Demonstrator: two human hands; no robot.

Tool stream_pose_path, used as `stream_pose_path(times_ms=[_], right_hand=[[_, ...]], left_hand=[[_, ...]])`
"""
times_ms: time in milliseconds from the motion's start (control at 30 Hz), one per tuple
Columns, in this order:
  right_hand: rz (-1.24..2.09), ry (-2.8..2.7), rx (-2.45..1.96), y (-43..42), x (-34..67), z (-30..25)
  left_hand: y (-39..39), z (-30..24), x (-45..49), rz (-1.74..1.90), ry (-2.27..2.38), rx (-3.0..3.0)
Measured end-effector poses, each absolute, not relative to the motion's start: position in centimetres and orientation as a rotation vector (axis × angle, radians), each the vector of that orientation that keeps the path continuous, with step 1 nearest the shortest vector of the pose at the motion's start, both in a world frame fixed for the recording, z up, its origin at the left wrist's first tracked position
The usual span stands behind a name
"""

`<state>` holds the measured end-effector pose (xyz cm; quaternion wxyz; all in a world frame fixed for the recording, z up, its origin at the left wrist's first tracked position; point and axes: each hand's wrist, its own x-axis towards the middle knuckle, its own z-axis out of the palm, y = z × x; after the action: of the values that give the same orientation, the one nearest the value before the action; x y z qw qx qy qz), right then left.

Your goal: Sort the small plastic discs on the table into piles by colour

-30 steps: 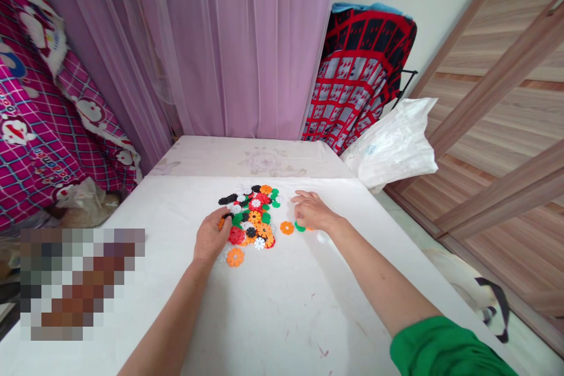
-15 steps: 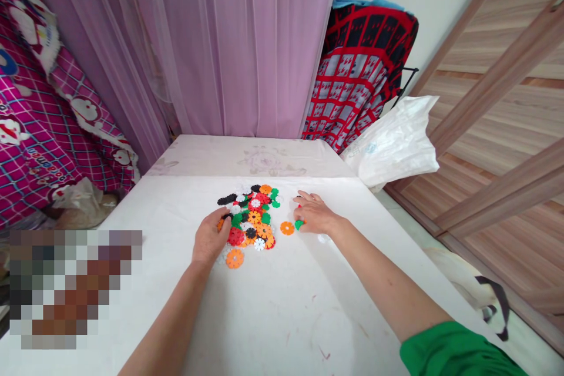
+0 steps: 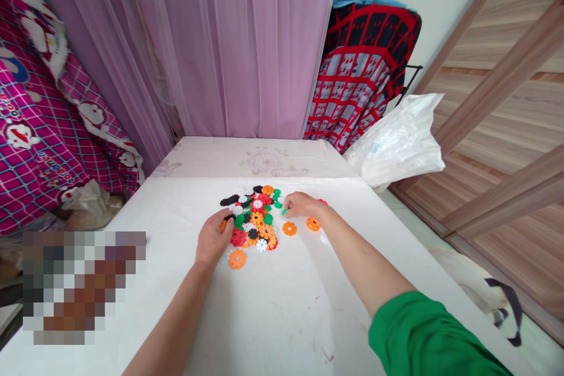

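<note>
A pile of flower-shaped plastic snowflake discs in red, orange, green, black and white lies on the white-covered table. At the pile's left edge is my left hand, its thumb and fingers closed around a black snowflake disc; an orange disc shows inside its grip. To the right of the pile, my right hand pinches a green snowflake disc just off the pile. Between pile and right forearm lie a single orange disc and another orange disc. A red disc is partly hidden behind my right wrist.
A white plastic bag stands at the table's far right corner. Purple curtains hang behind the table. A red-and-black patterned cloth covers something at the back right. A blurred patch hides the table's left side.
My right hand has moved left toward the pile, carrying a green disc and uncovering orange and red discs. My left hand stays at the pile's edge. The view has shifted slightly.
</note>
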<state>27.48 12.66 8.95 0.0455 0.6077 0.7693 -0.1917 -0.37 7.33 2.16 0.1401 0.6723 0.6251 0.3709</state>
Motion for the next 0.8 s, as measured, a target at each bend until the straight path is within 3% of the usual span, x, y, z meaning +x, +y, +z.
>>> stream_pose_path(times_ms=[233,433,633,800], right_hand=[[-0.631,2.337,1.905,13.5,27.4,8.6],[-0.468,2.342,1.976,10.6,28.1,9.8],[-0.189,2.383,1.742,6.2,27.0,9.0],[-0.195,2.356,1.805,5.6,26.2,8.4]], left_hand=[[7.4,2.1,-0.3,1.061,1.809,1.949],[7.5,1.9,-0.3,1.087,1.799,1.951],[7.4,2.1,-0.3,1.072,1.792,1.964],[7.4,2.1,-0.4,1.062,1.803,1.957]])
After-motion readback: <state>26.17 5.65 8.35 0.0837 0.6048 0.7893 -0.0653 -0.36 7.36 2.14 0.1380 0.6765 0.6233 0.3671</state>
